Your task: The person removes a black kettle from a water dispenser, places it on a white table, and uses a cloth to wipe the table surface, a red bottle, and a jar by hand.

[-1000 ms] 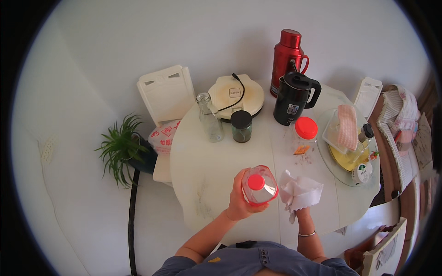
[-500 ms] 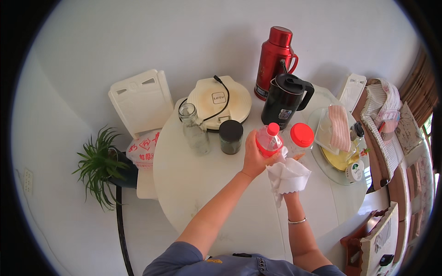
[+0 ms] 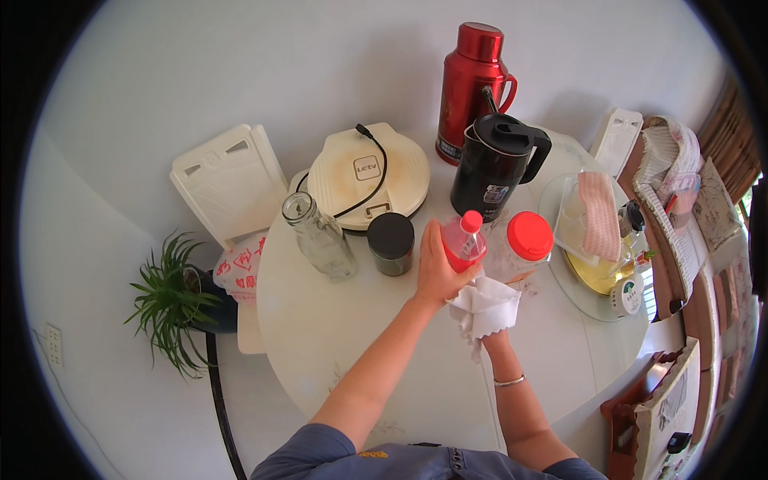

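Over the round white table (image 3: pixel 344 336), my left hand (image 3: pixel 436 272) is closed around a clear plastic bottle (image 3: pixel 464 236) with a red cap and a red label. My right hand (image 3: pixel 490 332) is mostly covered by a white cloth (image 3: pixel 486 308), which it holds against the bottle's lower part. Just right of the bottle is a clear jar with a red lid (image 3: pixel 530 236). On the left side stand a dark jar with a black lid (image 3: pixel 391 244) and an empty glass bottle (image 3: pixel 320 240).
Behind are a round cream electric griddle (image 3: pixel 372 172) with its black cord, a black kettle (image 3: pixel 494 164) and a red thermos flask (image 3: pixel 472 92). A glass turntable (image 3: pixel 580 296) at the right carries a plastic box, a pink cloth and bottles. A potted plant (image 3: pixel 180 300) stands left.
The view has shifted slightly. My hands have shifted a little left in the picture with the bottle and the cloth, and the grip looks the same.
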Action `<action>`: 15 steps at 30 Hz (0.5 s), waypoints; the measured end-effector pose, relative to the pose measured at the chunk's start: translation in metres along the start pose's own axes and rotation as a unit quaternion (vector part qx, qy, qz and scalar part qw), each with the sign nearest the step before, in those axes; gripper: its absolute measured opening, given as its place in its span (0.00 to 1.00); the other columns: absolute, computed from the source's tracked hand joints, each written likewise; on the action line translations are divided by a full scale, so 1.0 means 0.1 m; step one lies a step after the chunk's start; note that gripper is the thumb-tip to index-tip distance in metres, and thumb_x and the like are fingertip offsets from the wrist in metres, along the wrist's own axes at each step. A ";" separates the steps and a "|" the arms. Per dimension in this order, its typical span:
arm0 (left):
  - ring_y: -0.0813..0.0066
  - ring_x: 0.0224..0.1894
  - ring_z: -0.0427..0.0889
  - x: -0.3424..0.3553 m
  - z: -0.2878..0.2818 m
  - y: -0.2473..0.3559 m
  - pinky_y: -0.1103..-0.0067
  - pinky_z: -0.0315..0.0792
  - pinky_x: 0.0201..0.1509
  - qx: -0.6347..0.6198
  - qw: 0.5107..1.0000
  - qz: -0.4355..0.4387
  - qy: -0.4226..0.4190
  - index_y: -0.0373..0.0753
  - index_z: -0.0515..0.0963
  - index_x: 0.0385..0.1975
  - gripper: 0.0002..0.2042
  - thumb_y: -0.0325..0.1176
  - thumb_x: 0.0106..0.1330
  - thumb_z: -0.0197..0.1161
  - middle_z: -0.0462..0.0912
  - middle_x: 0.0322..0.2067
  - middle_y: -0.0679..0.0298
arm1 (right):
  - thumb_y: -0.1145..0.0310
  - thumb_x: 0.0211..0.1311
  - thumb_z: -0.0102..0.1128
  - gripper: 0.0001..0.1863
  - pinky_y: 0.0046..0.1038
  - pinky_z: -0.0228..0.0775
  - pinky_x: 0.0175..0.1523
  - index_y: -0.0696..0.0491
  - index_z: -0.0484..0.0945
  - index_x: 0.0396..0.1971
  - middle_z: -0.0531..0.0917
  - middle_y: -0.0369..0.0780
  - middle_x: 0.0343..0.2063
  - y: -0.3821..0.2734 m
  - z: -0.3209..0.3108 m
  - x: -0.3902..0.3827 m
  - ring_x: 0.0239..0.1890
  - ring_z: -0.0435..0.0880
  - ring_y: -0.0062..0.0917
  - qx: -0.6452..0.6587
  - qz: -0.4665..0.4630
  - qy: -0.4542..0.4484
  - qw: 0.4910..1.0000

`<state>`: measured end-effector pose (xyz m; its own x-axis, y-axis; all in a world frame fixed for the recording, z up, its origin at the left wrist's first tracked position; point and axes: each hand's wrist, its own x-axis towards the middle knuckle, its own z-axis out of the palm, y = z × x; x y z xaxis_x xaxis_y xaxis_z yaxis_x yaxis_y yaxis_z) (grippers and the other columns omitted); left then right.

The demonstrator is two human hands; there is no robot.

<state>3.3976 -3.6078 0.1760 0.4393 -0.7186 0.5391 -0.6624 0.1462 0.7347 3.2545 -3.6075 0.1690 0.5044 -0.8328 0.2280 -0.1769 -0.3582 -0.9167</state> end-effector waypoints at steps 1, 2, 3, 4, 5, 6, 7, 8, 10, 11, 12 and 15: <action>0.45 0.58 0.54 -0.03 -0.05 0.03 0.63 0.53 0.59 -0.005 1.000 -0.005 -0.019 0.29 0.45 0.58 0.49 0.45 0.42 0.69 0.53 0.56 0.41 | 0.66 0.58 0.49 0.09 0.19 0.65 0.24 0.55 0.73 0.28 0.75 0.34 0.23 -0.02 -0.01 0.03 0.22 0.73 0.16 -0.008 0.039 -0.011 0.999; 0.45 0.58 0.54 -0.07 -0.09 0.06 0.63 0.53 0.59 -0.004 1.000 -0.006 -0.021 0.29 0.45 0.58 0.49 0.45 0.42 0.69 0.53 0.56 0.41 | 0.66 0.58 0.49 0.09 0.19 0.65 0.24 0.55 0.73 0.28 0.75 0.34 0.23 -0.06 -0.01 0.04 0.22 0.73 0.16 -0.007 0.041 -0.011 0.999; 0.48 0.58 0.55 -0.13 -0.16 0.07 0.65 0.54 0.59 -0.002 1.000 -0.006 -0.022 0.29 0.46 0.57 0.47 0.44 0.42 0.70 0.54 0.55 0.43 | 0.68 0.55 0.51 0.07 0.23 0.64 0.25 0.55 0.72 0.29 0.73 0.35 0.22 -0.13 0.00 0.05 0.22 0.73 0.19 -0.051 0.016 -0.014 0.998; 0.51 0.58 0.56 -0.17 -0.21 0.07 0.66 0.54 0.59 -0.001 1.000 -0.005 -0.024 0.29 0.48 0.57 0.46 0.44 0.43 0.70 0.55 0.55 0.45 | 0.70 0.52 0.52 0.06 0.26 0.63 0.26 0.55 0.72 0.30 0.72 0.35 0.21 -0.16 0.01 0.04 0.23 0.72 0.21 -0.094 -0.008 -0.016 0.995; 0.51 0.58 0.56 -0.20 -0.24 0.03 0.66 0.54 0.59 0.001 1.000 -0.007 -0.026 0.29 0.48 0.57 0.46 0.44 0.43 0.70 0.55 0.55 0.45 | 0.70 0.52 0.52 0.06 0.26 0.63 0.26 0.55 0.72 0.30 0.72 0.35 0.21 -0.14 0.02 0.03 0.23 0.72 0.21 -0.092 -0.006 -0.017 0.996; 0.51 0.57 0.57 -0.22 -0.28 0.01 0.67 0.55 0.59 -0.009 1.000 0.009 -0.018 0.30 0.48 0.57 0.44 0.43 0.44 0.69 0.55 0.54 0.46 | 0.69 0.53 0.52 0.07 0.25 0.63 0.26 0.54 0.72 0.31 0.72 0.35 0.23 -0.10 0.02 0.03 0.24 0.72 0.21 -0.088 -0.018 -0.030 0.995; 0.51 0.57 0.58 -0.23 -0.31 -0.01 0.67 0.55 0.58 -0.019 0.999 0.026 -0.010 0.30 0.49 0.56 0.43 0.43 0.46 0.68 0.56 0.54 0.46 | 0.69 0.53 0.52 0.07 0.25 0.64 0.27 0.54 0.72 0.32 0.72 0.36 0.24 -0.06 0.03 0.02 0.25 0.72 0.20 -0.084 -0.030 -0.042 0.995; 0.51 0.57 0.58 -0.23 -0.33 -0.02 0.67 0.55 0.58 -0.018 0.999 0.026 -0.012 0.30 0.49 0.56 0.43 0.43 0.46 0.68 0.56 0.54 0.46 | 0.69 0.53 0.52 0.07 0.25 0.64 0.27 0.54 0.72 0.32 0.72 0.36 0.24 0.02 0.06 -0.01 0.25 0.72 0.20 -0.082 -0.029 -0.041 0.995; 0.52 0.55 0.59 -0.18 -0.35 -0.04 0.67 0.56 0.57 -0.014 0.999 0.032 -0.033 0.31 0.50 0.56 0.41 0.43 0.48 0.67 0.57 0.53 0.47 | 0.69 0.52 0.53 0.09 0.25 0.64 0.29 0.54 0.72 0.34 0.72 0.37 0.26 0.21 0.15 -0.05 0.27 0.72 0.23 0.019 -0.019 -0.014 1.000; 0.52 0.55 0.59 -0.17 -0.35 -0.04 0.67 0.56 0.57 -0.014 0.999 0.034 -0.035 0.31 0.50 0.56 0.41 0.43 0.48 0.67 0.57 0.53 0.47 | 0.69 0.52 0.53 0.09 0.25 0.64 0.29 0.54 0.72 0.34 0.72 0.37 0.26 0.26 0.17 -0.04 0.27 0.72 0.23 0.020 -0.018 -0.012 1.000; 0.52 0.55 0.60 -0.15 -0.34 -0.04 0.67 0.57 0.57 -0.010 0.999 0.032 -0.039 0.31 0.50 0.56 0.40 0.43 0.48 0.66 0.58 0.53 0.48 | 0.69 0.52 0.53 0.09 0.25 0.64 0.29 0.54 0.72 0.34 0.72 0.37 0.27 0.25 0.19 0.00 0.27 0.73 0.23 -0.039 -0.030 -0.035 0.998; 0.53 0.54 0.61 -0.12 -0.32 -0.07 0.68 0.58 0.56 0.000 0.999 0.030 -0.041 0.31 0.51 0.56 0.40 0.42 0.48 0.66 0.59 0.52 0.48 | 0.69 0.52 0.53 0.08 0.27 0.65 0.30 0.54 0.73 0.33 0.72 0.38 0.27 0.06 0.20 0.04 0.27 0.73 0.26 -0.037 0.008 -0.049 0.998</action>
<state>3.4164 -3.5780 0.1774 0.3475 -0.7614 0.5472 -0.6865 0.1909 0.7017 3.2725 -3.6043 0.1575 0.5797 -0.7955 0.1767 -0.2456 -0.3773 -0.8929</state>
